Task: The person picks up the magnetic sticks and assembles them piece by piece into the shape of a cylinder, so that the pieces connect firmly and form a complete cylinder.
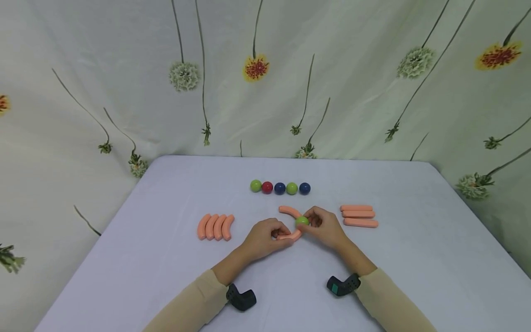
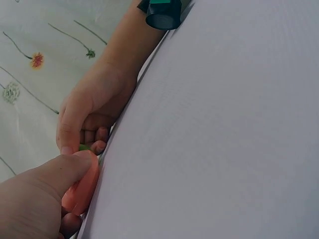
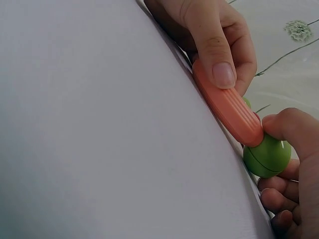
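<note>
White surface (image 1: 166,258), floral backdrop; my left hand (image 1: 264,240) pinches a curved orange sausage piece (image 1: 290,236), my right hand (image 1: 325,227) grips a green ball (image 1: 302,221) touching its end.

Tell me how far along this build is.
Early. One curved piece meets the green ball in the right hand; the left hand presses a second curved piece to it. Four curved pieces, three straight pieces and five balls lie unused.

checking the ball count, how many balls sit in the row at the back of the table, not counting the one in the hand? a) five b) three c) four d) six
a, the row of balls in the head view reads green, red, blue, green, blue, five in all, while the right hand holds a separate green ball.
</note>
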`<state>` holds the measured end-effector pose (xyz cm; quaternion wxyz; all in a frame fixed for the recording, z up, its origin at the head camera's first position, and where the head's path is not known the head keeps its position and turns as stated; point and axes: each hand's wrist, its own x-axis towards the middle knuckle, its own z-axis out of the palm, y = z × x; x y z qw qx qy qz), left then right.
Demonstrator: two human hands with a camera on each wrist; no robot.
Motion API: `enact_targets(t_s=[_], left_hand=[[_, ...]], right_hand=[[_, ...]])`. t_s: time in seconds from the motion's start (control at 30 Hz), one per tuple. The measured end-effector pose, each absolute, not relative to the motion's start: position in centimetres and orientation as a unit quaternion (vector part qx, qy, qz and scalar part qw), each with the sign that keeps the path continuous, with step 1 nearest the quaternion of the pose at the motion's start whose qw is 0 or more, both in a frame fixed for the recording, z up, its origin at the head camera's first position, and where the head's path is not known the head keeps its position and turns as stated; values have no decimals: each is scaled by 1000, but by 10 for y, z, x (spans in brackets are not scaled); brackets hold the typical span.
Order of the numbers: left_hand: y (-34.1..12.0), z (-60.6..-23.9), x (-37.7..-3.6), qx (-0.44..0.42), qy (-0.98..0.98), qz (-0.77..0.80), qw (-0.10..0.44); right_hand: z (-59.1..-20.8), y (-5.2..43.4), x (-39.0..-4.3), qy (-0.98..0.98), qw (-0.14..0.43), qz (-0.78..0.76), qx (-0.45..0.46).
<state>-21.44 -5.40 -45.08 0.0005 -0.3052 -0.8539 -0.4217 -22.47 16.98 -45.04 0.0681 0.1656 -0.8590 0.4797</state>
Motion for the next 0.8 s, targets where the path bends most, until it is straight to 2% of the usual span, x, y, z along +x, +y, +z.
enact_targets(t_s=[0.5, 0.8], left_hand=[[-53, -454, -216, -302, -853, -426, 4], [-53, -451, -214, -302, -859, -413, 14]], right_hand=[[-451, 171, -223, -859, 80, 476, 170], [-452, 173, -224, -868, 110, 456, 161]])
